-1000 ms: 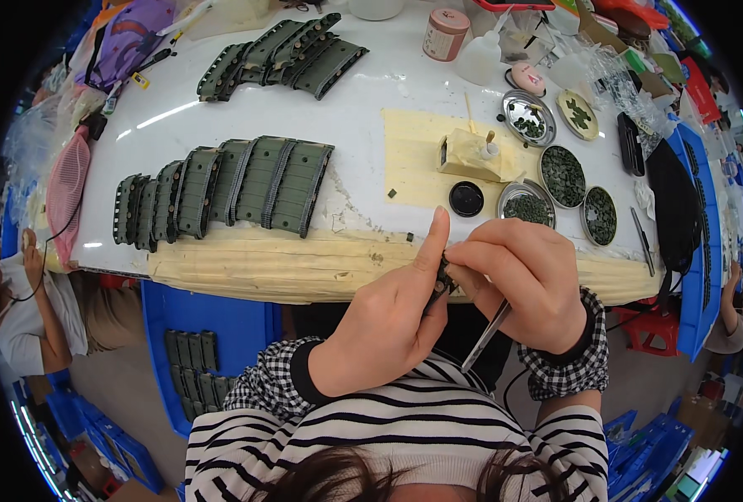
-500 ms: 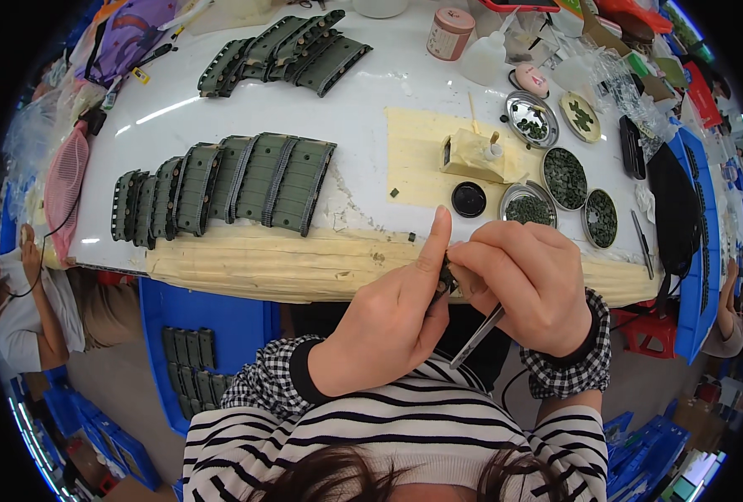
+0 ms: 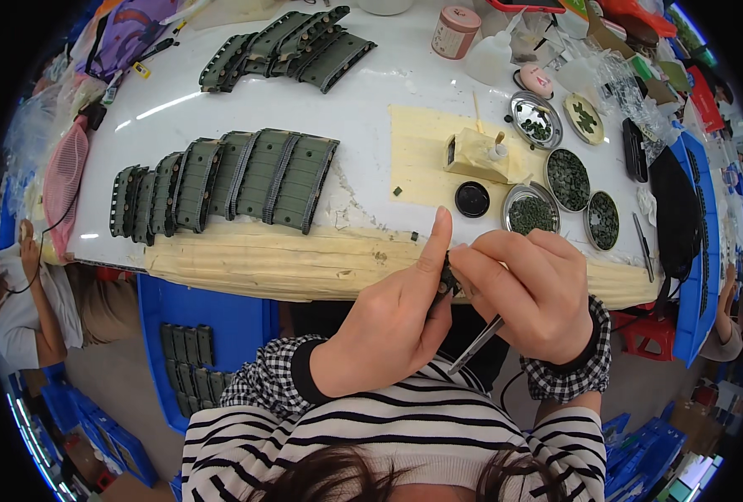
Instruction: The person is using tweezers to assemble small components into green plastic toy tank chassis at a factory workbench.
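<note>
My left hand is closed round a small dark green part, with its thumb pointing up along it. Mostly hidden by fingers, the part's full shape cannot be made out. Tweezers sit in my right hand, tips slanting down toward the striped shirt. The thumb and forefinger of that hand pinch together at the dark part's upper end. Just beyond the hands, on the table, are a black round lid and a tape-wrapped box with a small nozzle and stick.
Curved green panels stand in a row, with another group behind. Several round dishes of small green pieces are at right, including a metal dish. Yellowish tape covers the table edge. A blue tray holds more panels below left.
My right fingers have shifted slightly at the dark part, and the tweezers have turned a little with them. My left hand stays nearly still, and the view has moved slightly.
</note>
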The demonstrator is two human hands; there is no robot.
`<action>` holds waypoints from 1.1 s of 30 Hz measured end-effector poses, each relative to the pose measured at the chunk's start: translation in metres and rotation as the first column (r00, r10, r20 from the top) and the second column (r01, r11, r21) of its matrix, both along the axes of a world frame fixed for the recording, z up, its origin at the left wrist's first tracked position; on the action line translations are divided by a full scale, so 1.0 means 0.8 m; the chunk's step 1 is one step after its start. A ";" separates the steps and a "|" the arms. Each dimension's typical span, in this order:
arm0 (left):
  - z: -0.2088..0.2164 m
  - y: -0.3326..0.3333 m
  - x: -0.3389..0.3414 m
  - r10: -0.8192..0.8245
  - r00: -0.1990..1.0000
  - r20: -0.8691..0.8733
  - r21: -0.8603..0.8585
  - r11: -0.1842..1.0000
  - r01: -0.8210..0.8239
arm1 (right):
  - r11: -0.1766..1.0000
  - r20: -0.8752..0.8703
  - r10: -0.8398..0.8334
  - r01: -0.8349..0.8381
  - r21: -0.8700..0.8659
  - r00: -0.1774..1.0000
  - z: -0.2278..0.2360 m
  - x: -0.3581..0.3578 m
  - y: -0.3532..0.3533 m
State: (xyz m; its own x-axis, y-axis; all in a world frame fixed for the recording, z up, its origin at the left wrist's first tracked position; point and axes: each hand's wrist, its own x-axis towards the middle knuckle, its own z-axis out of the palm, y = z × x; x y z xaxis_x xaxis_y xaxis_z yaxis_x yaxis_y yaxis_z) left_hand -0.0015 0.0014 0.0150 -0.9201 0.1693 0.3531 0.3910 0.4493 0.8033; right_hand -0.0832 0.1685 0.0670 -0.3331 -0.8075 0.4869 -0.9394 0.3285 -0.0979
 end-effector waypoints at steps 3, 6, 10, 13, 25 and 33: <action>-0.004 0.000 0.000 -0.008 1.000 0.006 0.009 1.000 0.008 | 1.000 -0.034 0.023 -0.023 -0.005 0.999 -0.003 0.001 -0.002; -0.007 0.003 0.000 -0.003 1.000 -0.023 0.022 1.000 0.004 | 0.998 0.031 0.047 -0.046 -0.033 0.998 -0.006 -0.001 -0.001; -0.005 0.003 -0.001 0.023 1.000 -0.008 0.049 0.999 -0.023 | 0.995 0.091 0.038 -0.030 -0.092 0.995 -0.019 -0.004 0.002; -0.006 0.003 -0.004 0.027 0.999 -0.022 0.062 0.998 -0.025 | 0.979 0.174 0.038 -0.002 -0.205 0.984 -0.027 -0.004 0.001; 0.003 0.002 -0.001 0.010 0.997 0.075 0.168 0.986 -0.022 | 0.943 0.310 0.009 0.095 -0.320 0.951 -0.019 0.002 0.000; -0.015 -0.009 -0.009 -0.159 0.969 0.189 0.487 0.872 0.048 | 0.918 0.356 -0.038 0.173 -0.357 0.934 -0.001 0.007 0.008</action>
